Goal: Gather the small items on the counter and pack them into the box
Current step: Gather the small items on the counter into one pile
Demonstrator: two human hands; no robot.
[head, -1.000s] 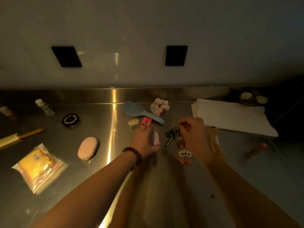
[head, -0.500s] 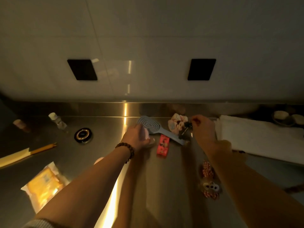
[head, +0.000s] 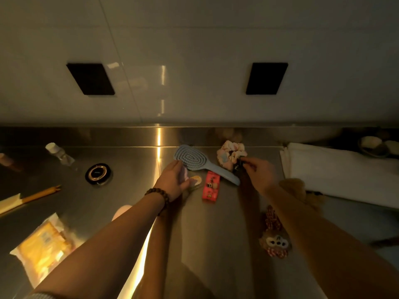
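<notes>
My left hand (head: 172,180) is closed around a small pale pink item and touches the head of the blue hairbrush (head: 192,158). A small yellow-green item (head: 196,180) lies just right of it, beside a red card of hair clips (head: 210,187). My right hand (head: 258,172) pinches a dark bunch of keys (head: 238,164) against the pink scrunchie (head: 231,152). An owl plush charm (head: 275,241) lies under my right forearm. I cannot make out a box in this dim view.
On the steel counter (head: 129,165) are a black round compact (head: 98,174), a small bottle (head: 58,153), a pencil-like stick (head: 38,195), a yellow packet (head: 43,249) and a pink oval case (head: 121,212). A white folded cloth (head: 336,169) lies at the right, with a brown plush (head: 294,187) beside it.
Both hands moved toward the back wall. My right hand carried the keys from beside the owl charm to the scrunchie. My left hand went from the red card to the brush head.
</notes>
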